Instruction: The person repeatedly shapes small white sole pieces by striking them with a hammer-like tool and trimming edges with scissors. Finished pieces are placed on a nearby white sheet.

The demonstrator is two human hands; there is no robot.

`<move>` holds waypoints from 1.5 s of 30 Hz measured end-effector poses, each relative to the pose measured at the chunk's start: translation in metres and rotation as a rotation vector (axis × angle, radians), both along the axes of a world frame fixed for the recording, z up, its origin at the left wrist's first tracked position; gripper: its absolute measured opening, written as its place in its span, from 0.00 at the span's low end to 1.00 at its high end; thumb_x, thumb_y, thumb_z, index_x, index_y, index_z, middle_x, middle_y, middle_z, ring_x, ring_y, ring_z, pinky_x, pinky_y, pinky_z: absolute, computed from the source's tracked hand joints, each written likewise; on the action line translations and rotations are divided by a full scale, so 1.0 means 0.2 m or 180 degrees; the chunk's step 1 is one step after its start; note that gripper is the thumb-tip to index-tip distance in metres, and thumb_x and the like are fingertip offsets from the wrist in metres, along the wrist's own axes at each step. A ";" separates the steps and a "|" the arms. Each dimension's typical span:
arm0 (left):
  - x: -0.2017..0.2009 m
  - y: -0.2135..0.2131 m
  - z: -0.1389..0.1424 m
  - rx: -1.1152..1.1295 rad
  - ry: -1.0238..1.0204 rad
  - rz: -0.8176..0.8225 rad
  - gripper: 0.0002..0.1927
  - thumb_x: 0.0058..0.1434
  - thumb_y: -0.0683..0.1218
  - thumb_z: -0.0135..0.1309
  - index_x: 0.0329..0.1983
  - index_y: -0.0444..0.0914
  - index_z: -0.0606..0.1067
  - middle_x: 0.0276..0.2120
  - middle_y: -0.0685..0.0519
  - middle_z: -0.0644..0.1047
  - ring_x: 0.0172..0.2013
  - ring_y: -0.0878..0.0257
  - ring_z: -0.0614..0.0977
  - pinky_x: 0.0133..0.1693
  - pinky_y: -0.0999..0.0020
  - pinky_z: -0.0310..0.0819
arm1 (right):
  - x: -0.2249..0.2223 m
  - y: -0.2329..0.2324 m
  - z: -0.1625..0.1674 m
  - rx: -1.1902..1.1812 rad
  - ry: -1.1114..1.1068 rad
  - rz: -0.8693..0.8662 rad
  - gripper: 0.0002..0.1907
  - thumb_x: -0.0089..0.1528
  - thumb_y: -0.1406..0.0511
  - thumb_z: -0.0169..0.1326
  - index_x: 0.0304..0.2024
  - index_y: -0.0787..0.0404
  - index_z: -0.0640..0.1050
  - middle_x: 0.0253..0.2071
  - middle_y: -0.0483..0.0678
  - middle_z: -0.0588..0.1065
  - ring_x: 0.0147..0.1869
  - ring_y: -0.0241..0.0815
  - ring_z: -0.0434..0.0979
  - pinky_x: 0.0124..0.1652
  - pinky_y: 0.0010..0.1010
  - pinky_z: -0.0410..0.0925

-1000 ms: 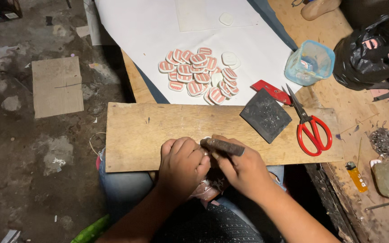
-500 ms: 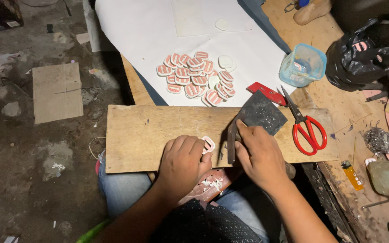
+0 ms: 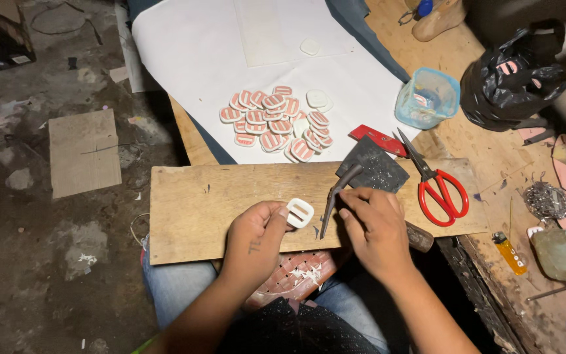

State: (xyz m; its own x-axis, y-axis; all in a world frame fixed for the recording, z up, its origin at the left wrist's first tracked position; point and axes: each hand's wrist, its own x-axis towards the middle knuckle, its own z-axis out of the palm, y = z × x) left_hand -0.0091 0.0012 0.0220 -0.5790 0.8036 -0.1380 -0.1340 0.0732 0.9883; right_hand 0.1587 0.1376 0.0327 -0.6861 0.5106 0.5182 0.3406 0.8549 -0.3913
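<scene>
On the plank (image 3: 217, 203) across the person's lap, the left hand (image 3: 257, 239) pinches a white buckle (image 3: 300, 212) between thumb and fingers, its slotted face up and resting on the wood. The right hand (image 3: 375, 229) is closed around a thin dark blade (image 3: 333, 200), which leans from the hand toward a dark stone (image 3: 378, 167) lying just behind it. Blade and buckle are near each other but apart.

Trimming such a small piece seems to call for the buckle to lie flat and be pressed firmly to the plank, with the left fingertips kept clear of the edge being cut. Short strokes directed away from the holding hand would be safest, since the plastic looks slick and a slip could reach the thumb.

Farther back, a heap of red-striped pieces (image 3: 276, 121) sits on white paper (image 3: 191, 59). Red scissors (image 3: 437, 183) lie right of the stone, and a tray (image 3: 299, 272) with white shavings sits below the plank.
</scene>
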 end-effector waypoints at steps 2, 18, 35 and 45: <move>0.03 0.01 0.00 -0.0042 -0.0126 -0.0074 0.13 0.68 0.44 0.48 0.44 0.30 0.79 0.35 0.50 0.85 0.36 0.69 0.83 0.42 0.73 0.78 | 0.01 -0.05 0.00 -0.1147 0.0255 0.0216 0.16 0.61 0.69 0.60 0.51 0.65 0.79 0.48 0.50 0.79 0.50 0.43 0.79 0.50 0.32 0.70; 0.06 0.09 0.02 0.0462 -0.1237 -0.0941 0.13 0.63 0.41 0.54 0.49 0.32 0.78 0.35 0.53 0.82 0.36 0.71 0.83 0.41 0.76 0.79 | 0.03 -0.02 -0.08 -0.3781 0.0547 0.0102 0.11 0.63 0.67 0.58 0.45 0.67 0.82 0.32 0.42 0.79 0.34 0.28 0.75 0.36 0.22 0.69; 0.12 0.02 0.05 0.0327 -0.1248 -0.0320 0.12 0.64 0.36 0.53 0.50 0.28 0.72 0.37 0.46 0.82 0.38 0.66 0.83 0.40 0.74 0.79 | 0.01 -0.15 -0.06 -0.4427 0.1681 0.0167 0.10 0.65 0.70 0.53 0.48 0.69 0.76 0.37 0.48 0.79 0.37 0.34 0.77 0.38 0.28 0.72; 0.14 -0.03 0.04 0.0251 -0.1186 -0.0797 0.11 0.67 0.37 0.50 0.49 0.26 0.77 0.38 0.46 0.82 0.36 0.67 0.82 0.38 0.75 0.76 | 0.05 -0.11 -0.09 -0.4498 0.1210 0.0229 0.07 0.64 0.70 0.60 0.38 0.70 0.77 0.33 0.49 0.79 0.35 0.33 0.76 0.37 0.26 0.68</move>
